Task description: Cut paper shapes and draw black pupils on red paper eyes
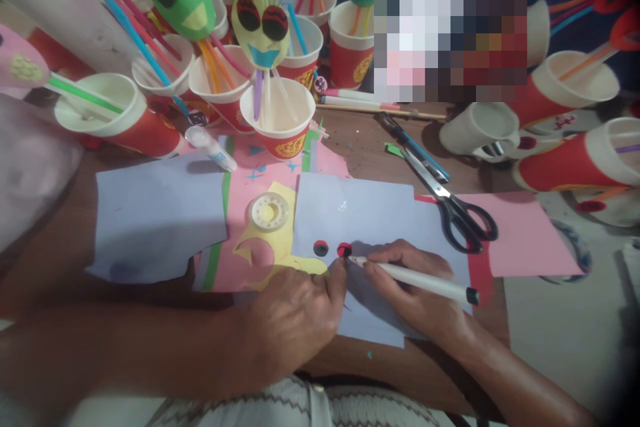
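My right hand (417, 280) pinches a white marker with a black end cap (425, 279), and its tip meets a small red paper circle (344, 250) partly coloured black. The fingers of my left hand (303, 307) are curled, with a fingertip pressed down at the lower edge of that circle. Just to its left lies a second circle (321, 248), mostly black with a red rim. Both circles rest on a pale blue paper sheet (370, 203). Yellow cut paper (280, 203) with a white tape ring (270, 211) on it lies left of the sheet.
Black-handled scissors (465, 213) and a blue-black cutter (413, 147) lie at the right. A glue stick (211, 148) sits at the left. Red paper cups (277, 120) with straws and paper faces crowd the back. Pink paper (530, 233) overhangs the table's right edge.
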A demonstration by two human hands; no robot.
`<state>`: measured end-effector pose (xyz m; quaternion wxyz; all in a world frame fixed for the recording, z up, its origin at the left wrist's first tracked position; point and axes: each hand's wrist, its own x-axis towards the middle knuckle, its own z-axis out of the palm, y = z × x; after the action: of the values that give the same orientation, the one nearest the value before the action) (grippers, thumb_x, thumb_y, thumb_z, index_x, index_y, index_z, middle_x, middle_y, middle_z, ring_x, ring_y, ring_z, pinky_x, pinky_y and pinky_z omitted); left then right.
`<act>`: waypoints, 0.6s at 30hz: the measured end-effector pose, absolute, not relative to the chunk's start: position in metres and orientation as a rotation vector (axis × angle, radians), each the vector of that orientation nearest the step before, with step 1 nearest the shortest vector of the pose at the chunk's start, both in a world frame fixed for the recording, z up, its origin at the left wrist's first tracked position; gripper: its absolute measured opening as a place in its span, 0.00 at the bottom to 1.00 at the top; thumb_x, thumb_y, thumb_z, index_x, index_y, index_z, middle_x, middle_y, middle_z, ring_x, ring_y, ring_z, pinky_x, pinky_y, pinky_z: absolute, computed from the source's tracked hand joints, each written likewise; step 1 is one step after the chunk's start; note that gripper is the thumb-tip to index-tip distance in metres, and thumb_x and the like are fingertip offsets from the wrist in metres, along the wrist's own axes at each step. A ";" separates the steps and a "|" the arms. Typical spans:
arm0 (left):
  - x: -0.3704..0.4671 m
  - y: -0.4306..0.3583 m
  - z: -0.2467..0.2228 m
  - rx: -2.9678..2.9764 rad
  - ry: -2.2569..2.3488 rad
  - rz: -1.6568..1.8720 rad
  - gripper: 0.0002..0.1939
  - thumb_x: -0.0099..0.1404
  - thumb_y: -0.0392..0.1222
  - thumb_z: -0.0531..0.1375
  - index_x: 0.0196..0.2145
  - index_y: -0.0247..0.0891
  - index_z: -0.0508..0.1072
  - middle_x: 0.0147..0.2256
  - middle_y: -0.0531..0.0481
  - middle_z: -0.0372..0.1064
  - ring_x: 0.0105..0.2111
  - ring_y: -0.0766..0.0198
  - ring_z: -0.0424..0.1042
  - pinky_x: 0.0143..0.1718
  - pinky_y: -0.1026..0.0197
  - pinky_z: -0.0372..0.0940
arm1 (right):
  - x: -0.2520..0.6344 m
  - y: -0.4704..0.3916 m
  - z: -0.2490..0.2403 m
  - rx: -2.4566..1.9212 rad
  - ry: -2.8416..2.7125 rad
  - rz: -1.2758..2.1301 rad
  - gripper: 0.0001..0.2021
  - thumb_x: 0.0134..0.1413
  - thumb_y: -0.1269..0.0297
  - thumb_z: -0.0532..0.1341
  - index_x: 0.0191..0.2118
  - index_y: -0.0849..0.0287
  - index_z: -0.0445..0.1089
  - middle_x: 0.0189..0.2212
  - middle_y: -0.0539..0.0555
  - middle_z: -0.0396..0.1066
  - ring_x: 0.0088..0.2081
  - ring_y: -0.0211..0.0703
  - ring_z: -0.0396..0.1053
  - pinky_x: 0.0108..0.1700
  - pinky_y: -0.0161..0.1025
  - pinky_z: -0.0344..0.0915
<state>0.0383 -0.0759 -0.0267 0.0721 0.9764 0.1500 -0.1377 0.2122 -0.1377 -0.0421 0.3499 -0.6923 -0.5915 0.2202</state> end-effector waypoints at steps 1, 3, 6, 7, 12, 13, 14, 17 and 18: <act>0.038 -0.076 -0.027 2.933 0.447 -0.419 0.24 0.62 0.33 0.58 0.55 0.20 0.61 0.24 0.46 0.71 0.21 0.56 0.72 0.19 0.57 0.66 | 0.212 -0.138 -0.042 -1.799 -1.524 0.577 0.06 0.51 0.68 0.59 0.25 0.60 0.70 0.18 0.49 0.71 0.19 0.36 0.68 0.22 0.32 0.63; 0.038 -0.075 -0.026 2.929 0.424 -0.438 0.24 0.62 0.33 0.57 0.55 0.20 0.61 0.24 0.47 0.71 0.21 0.56 0.72 0.19 0.57 0.65 | 0.213 -0.138 -0.041 -1.812 -1.492 0.587 0.06 0.51 0.67 0.59 0.25 0.59 0.70 0.18 0.49 0.71 0.19 0.36 0.68 0.21 0.32 0.63; 0.039 -0.075 -0.026 2.933 0.395 -0.469 0.24 0.62 0.33 0.57 0.54 0.19 0.61 0.23 0.47 0.70 0.20 0.57 0.71 0.18 0.57 0.64 | 0.213 -0.138 -0.041 -1.832 -1.444 0.593 0.07 0.51 0.67 0.59 0.25 0.59 0.70 0.18 0.49 0.72 0.18 0.37 0.68 0.21 0.32 0.63; 0.039 -0.075 -0.026 2.936 0.393 -0.469 0.24 0.62 0.33 0.57 0.54 0.19 0.61 0.23 0.47 0.70 0.20 0.57 0.71 0.18 0.57 0.64 | 0.213 -0.138 -0.041 -1.838 -1.437 0.592 0.07 0.51 0.67 0.59 0.25 0.59 0.70 0.18 0.49 0.72 0.18 0.37 0.68 0.20 0.32 0.63; 0.040 -0.074 -0.026 2.942 0.403 -0.452 0.24 0.62 0.34 0.58 0.54 0.19 0.62 0.23 0.47 0.71 0.20 0.57 0.71 0.18 0.57 0.65 | 0.213 -0.138 -0.041 -1.832 -1.481 0.568 0.07 0.50 0.67 0.59 0.25 0.59 0.70 0.18 0.50 0.72 0.18 0.37 0.68 0.21 0.32 0.63; 0.040 -0.074 -0.026 2.946 0.406 -0.452 0.24 0.62 0.34 0.58 0.54 0.19 0.62 0.23 0.47 0.71 0.20 0.57 0.72 0.18 0.57 0.65 | 0.213 -0.138 -0.041 -1.827 -1.491 0.563 0.07 0.50 0.67 0.59 0.24 0.59 0.70 0.18 0.50 0.71 0.18 0.37 0.68 0.21 0.32 0.63; 0.040 -0.074 -0.025 2.950 0.407 -0.451 0.24 0.62 0.34 0.58 0.54 0.19 0.62 0.23 0.47 0.71 0.20 0.57 0.72 0.18 0.57 0.65 | 0.213 -0.138 -0.041 -1.822 -1.499 0.560 0.07 0.51 0.68 0.59 0.24 0.59 0.69 0.18 0.50 0.71 0.18 0.36 0.68 0.21 0.32 0.63; 0.041 -0.074 -0.025 2.944 0.412 -0.462 0.24 0.62 0.33 0.58 0.54 0.19 0.62 0.23 0.47 0.71 0.21 0.57 0.72 0.18 0.58 0.64 | 0.213 -0.137 -0.041 -1.809 -1.519 0.560 0.07 0.51 0.68 0.59 0.24 0.59 0.69 0.17 0.49 0.70 0.18 0.36 0.67 0.21 0.32 0.62; 0.041 -0.074 -0.025 2.938 0.416 -0.467 0.24 0.62 0.33 0.57 0.54 0.19 0.62 0.23 0.47 0.71 0.21 0.57 0.72 0.18 0.58 0.64 | 0.213 -0.137 -0.041 -1.803 -1.522 0.557 0.07 0.51 0.68 0.59 0.24 0.59 0.69 0.17 0.49 0.70 0.18 0.36 0.66 0.21 0.32 0.62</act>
<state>0.0409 -0.0743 -0.0249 0.0687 0.9758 0.1380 -0.1551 0.2129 -0.1375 -0.0408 0.3508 -0.6964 -0.5880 0.2151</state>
